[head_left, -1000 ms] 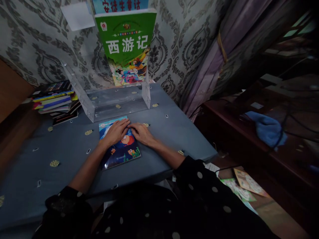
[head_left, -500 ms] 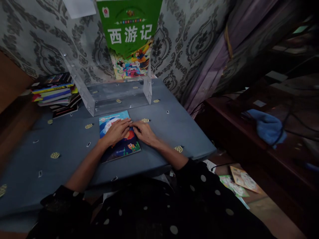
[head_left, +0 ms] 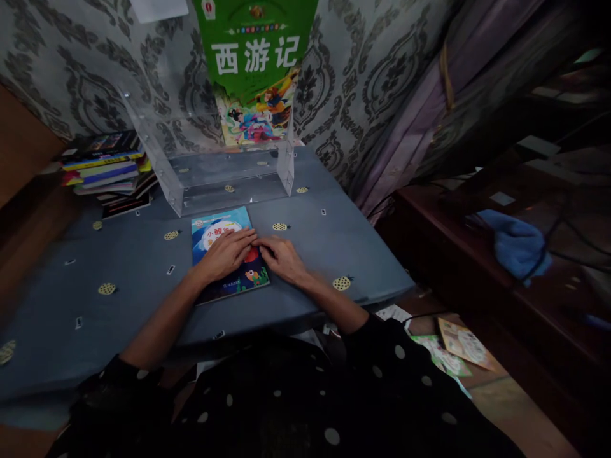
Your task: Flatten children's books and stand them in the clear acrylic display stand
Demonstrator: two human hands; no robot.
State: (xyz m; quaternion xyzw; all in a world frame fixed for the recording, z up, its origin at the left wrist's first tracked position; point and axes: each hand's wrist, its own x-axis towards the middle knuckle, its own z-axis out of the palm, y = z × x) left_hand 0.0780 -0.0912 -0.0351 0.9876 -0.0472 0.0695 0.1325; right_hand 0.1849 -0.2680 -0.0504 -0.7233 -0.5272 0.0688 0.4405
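Note:
A closed picture book [head_left: 222, 222] with a blue cover lies on the cloth-covered table in front of me. My left hand [head_left: 230, 254] rests palm down across the middle of its cover, fingers stretched out and covering part of the picture. At the book's right edge is my right hand [head_left: 282, 257], its fingers a little bent and its thumb apart from them. The fingertips of both hands nearly meet over that edge.
Behind the book stands a clear acrylic stand [head_left: 238, 198], with a large green book [head_left: 260, 83] upright at the wall. A stack of books [head_left: 107, 168] sits at the table's left. To the right, a blue cloth [head_left: 515, 242] lies on a dark red surface; papers [head_left: 465, 343] lie below.
My right hand has shifted slightly right and down, its thumb parting from the fingers. The left hand stays flat on the book. The whole view has tilted a little.

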